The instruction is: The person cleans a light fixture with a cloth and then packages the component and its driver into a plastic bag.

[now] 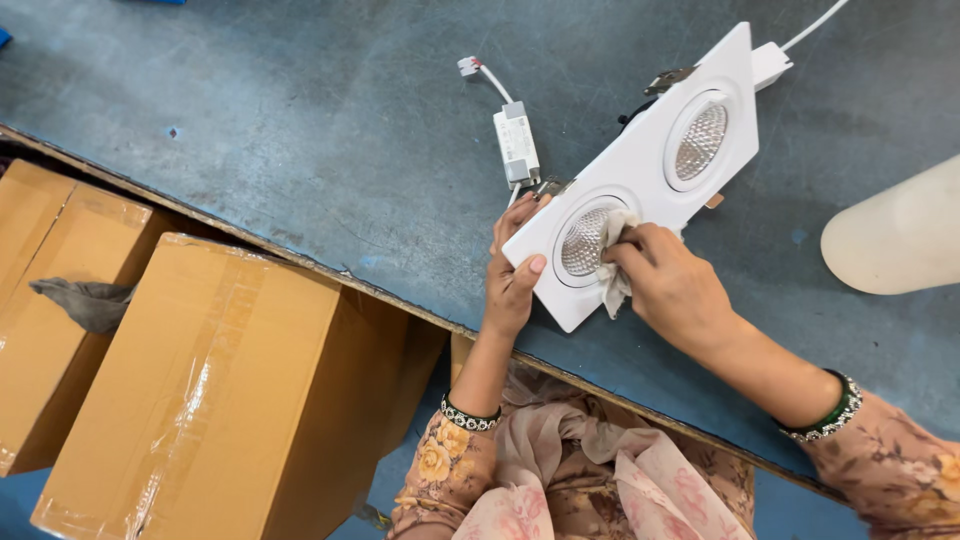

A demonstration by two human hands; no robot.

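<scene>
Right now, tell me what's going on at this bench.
A person is working on a white twin-lamp light fixture lying on the blue-grey table. The left hand grips the fixture's near corner, while the right hand presses a pale cloth against the nearer lamp. A small white driver box on a wire lies beside it. Two taped cardboard boxes stand below the table edge, a grey rag on one.

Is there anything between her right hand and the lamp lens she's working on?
Yes, a small white cloth. The right hand presses it against the rim of the near lens of the white double light fixture, so the fingers meet the cloth, not the lens. The left hand grips the fixture's corner directly, nothing between.
</scene>
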